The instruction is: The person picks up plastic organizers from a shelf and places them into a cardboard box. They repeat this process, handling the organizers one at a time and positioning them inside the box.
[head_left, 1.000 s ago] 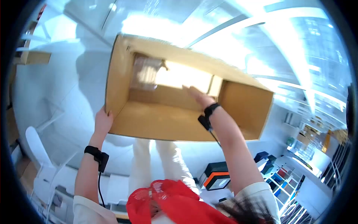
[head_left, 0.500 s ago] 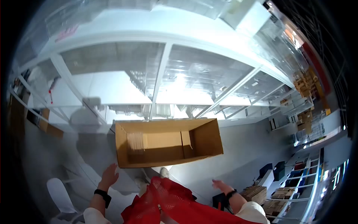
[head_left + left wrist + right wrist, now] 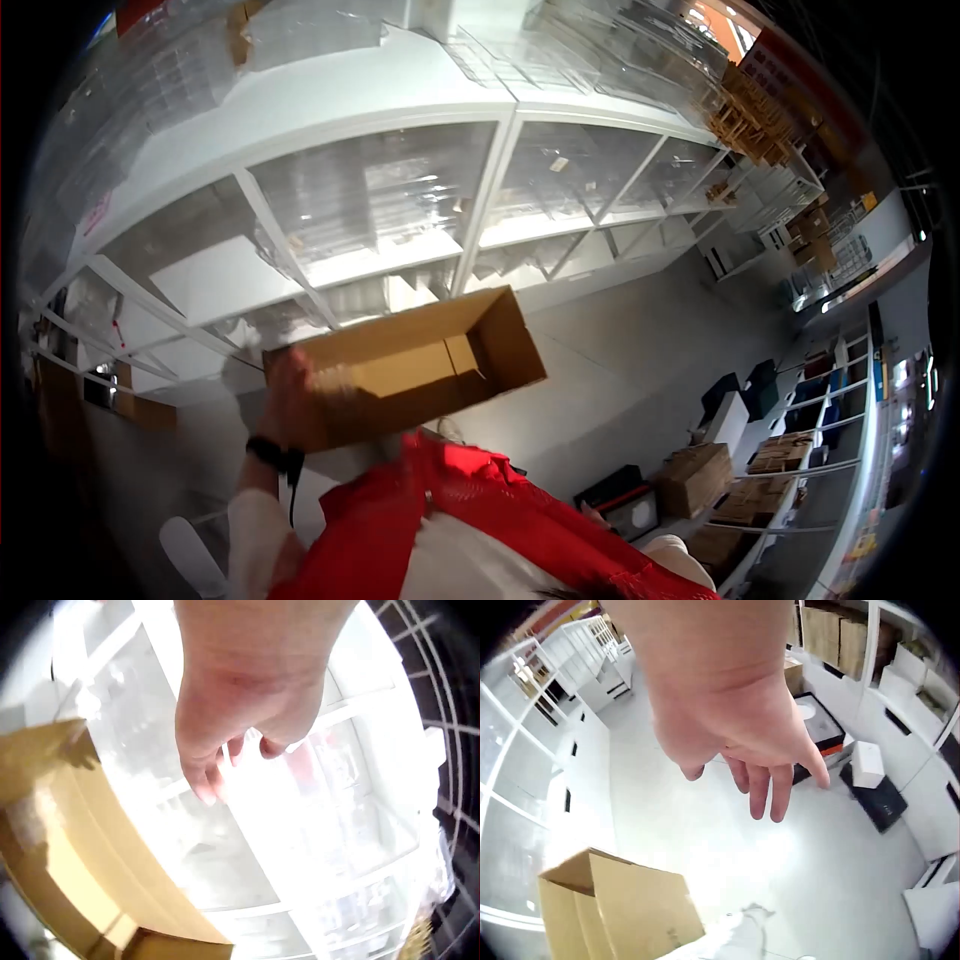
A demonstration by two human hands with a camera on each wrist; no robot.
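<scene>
The open-topped cardboard box [image 3: 400, 340] lies in front of the person, beside the white glass-fronted cabinets [image 3: 505, 150], its opening turned up towards the head view. Its long axis runs obliquely in that view, from the lower left, on the person's left-hand side, up to the far right end, with the long sides roughly following the cabinet row. Something clear, perhaps plastic wrap [image 3: 332, 382], shows inside at the left end.

The left hand [image 3: 288, 400] is the nearer one: in the head view it overlaps the left end of the box. The left wrist view, though, shows the box off to one side of the fingers, with a gap between, so the hand appears to be above or beside that end and not touching it. Its grip is released, the fingers loosely bent around nothing.

The right hand [image 3: 727, 727] is well apart from the box, out over the pale floor [image 3: 742, 855], beyond the person's right side. Its grip is released too, the fingers extended, slightly spread and empty. From there, the box's right end lies across towards the cabinets, so the long axis points more nearly away from the left hand than towards the right.
</scene>
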